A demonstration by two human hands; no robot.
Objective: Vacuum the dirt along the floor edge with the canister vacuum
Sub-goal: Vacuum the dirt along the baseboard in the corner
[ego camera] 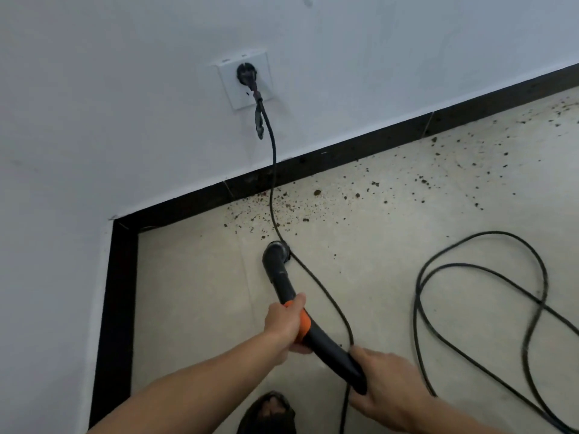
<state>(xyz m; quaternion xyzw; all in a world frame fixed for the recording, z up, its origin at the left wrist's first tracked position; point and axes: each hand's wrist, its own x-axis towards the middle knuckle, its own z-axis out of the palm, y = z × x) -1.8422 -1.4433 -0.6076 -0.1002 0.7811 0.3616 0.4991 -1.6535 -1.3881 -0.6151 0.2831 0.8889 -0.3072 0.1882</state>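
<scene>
Head view: the left hand (286,324) grips the vacuum wand (282,286) at its orange collar, the right hand (388,383) is curled round its black rear end, and the nozzle (277,249) sits on the floor (194,292) just short of the dirt (282,208) beside the skirting (344,151). The edge pass looks barely begun; next, the nozzle must advance along the skirting, clear of the power cord (272,170).

The rear end of the vacuum wand (279,270) is hidden in the right hand (388,393). Right of the wand, the looped power cord (498,232) blurs and runs off the bottom corner. Below the wand, a shoe (269,411) is cropped.
</scene>
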